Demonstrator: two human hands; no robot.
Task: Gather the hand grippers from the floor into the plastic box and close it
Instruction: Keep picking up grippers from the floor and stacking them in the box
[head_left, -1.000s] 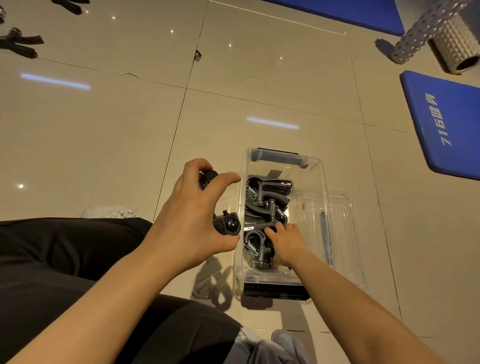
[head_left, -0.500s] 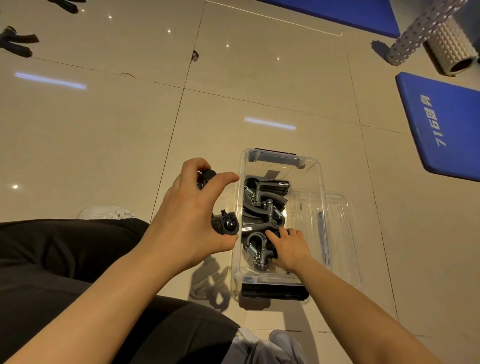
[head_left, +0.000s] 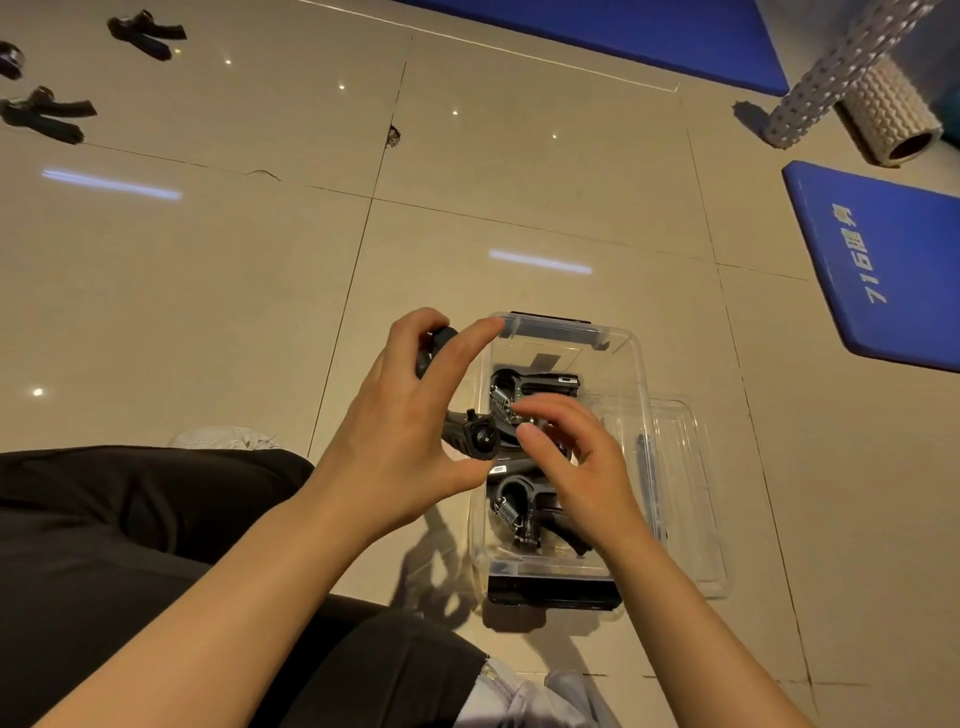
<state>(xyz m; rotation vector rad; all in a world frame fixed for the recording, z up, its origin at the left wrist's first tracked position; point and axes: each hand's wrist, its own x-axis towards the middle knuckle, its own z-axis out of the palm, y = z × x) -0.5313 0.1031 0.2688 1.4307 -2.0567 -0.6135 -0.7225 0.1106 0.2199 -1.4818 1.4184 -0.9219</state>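
Observation:
A clear plastic box (head_left: 634, 358) stands open on the tiled floor in front of me, with black hand grippers (head_left: 540, 387) lying inside. My left hand (head_left: 400, 431) holds a black hand gripper (head_left: 475, 439) just over the box's left rim. Above the grippers in the box hovers my right hand (head_left: 576, 457), fingers loosely bent and holding nothing. The clear lid (head_left: 691, 499) lies under the box's right side. More hand grippers lie far off at the top left, one (head_left: 148, 34) further back and one (head_left: 44, 114) nearer.
A blue mat (head_left: 883, 265) lies to the right and another (head_left: 623, 31) at the back. A ridged foam roller (head_left: 891, 117) and a perforated metal post (head_left: 831, 73) stand at the top right. My black-trousered legs (head_left: 130, 545) fill the lower left.
My right hand has lifted off the grippers in the box and now hovers above them. My left hand has brought its gripper a little closer to the box.

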